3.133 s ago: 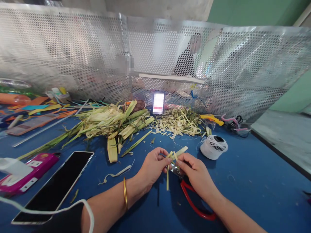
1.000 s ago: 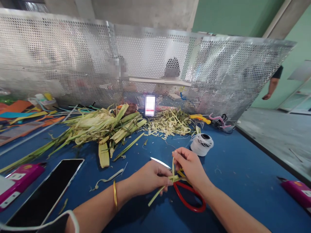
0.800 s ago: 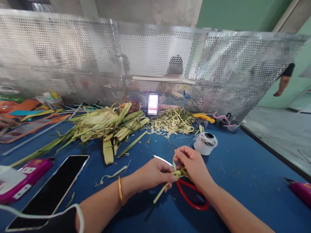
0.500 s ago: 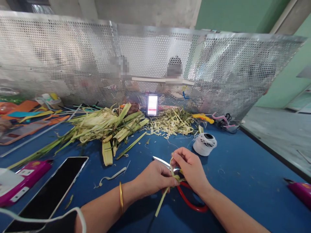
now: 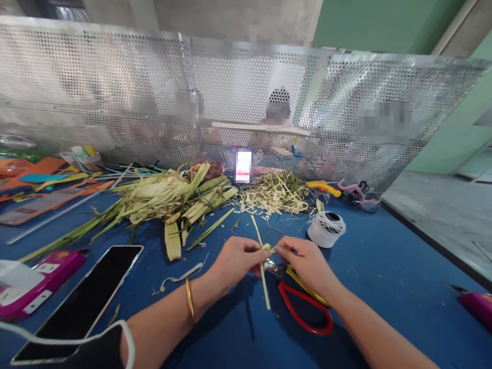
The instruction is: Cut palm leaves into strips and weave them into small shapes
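Observation:
My left hand [image 5: 234,259] and my right hand [image 5: 305,264] meet over the blue table [image 5: 384,287], both pinched on a thin pale green leaf strip [image 5: 262,266] that runs upright between them. The fingertips nearly touch at a small fold in the strip. Red-handled scissors [image 5: 303,310] lie on the table just under my right hand, their blades pointing toward my left hand. A gold bangle sits on my left wrist.
A heap of green leaves [image 5: 169,197] and a pile of cut shreds [image 5: 279,197] lie behind. A white thread spool [image 5: 326,229] stands to the right, a phone [image 5: 82,300] and pink case [image 5: 42,279] to the left. A perforated metal screen [image 5: 115,97] backs the table.
The strip pointed down and left from my hands before; now it stands nearly upright with its tip above them. My hands have drawn slightly apart and the scissor blades are under them.

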`<act>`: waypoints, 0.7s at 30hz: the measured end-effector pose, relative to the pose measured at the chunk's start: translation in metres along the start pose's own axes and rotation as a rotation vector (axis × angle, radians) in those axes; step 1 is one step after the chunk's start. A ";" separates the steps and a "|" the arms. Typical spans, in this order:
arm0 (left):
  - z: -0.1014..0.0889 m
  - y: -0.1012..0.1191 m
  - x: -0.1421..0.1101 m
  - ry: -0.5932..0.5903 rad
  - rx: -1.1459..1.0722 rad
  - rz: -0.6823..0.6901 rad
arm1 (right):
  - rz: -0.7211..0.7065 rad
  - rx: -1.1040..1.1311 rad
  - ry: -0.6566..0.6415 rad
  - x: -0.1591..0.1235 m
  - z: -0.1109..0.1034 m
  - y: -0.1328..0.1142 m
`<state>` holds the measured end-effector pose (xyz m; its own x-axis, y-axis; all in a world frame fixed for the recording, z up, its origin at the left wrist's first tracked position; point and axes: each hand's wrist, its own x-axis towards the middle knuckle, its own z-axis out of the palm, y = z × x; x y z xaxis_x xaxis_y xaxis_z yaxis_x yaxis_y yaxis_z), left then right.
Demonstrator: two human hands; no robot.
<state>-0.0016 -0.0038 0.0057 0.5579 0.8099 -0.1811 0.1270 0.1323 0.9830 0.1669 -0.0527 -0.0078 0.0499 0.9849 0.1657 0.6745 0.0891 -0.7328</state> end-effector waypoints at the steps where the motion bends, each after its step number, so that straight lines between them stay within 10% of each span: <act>1: 0.000 -0.001 0.000 -0.004 -0.008 -0.006 | 0.032 -0.002 -0.024 0.001 0.002 0.003; 4: 0.002 -0.002 0.001 0.018 -0.046 -0.028 | -0.042 -0.099 0.097 0.000 0.003 0.006; 8: 0.004 -0.004 0.001 0.064 -0.116 -0.036 | -0.486 -0.282 0.423 -0.010 0.003 -0.008; 13: 0.006 -0.010 0.000 0.104 -0.162 -0.071 | -0.869 -0.651 0.189 -0.019 0.019 -0.026; 21: 0.006 -0.008 -0.004 0.071 -0.243 -0.157 | -0.964 -1.010 0.119 -0.020 0.028 -0.027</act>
<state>0.0000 -0.0108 -0.0013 0.4871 0.8056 -0.3374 0.0025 0.3850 0.9229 0.1266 -0.0703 -0.0100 -0.7039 0.5748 0.4172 0.7080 0.5208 0.4770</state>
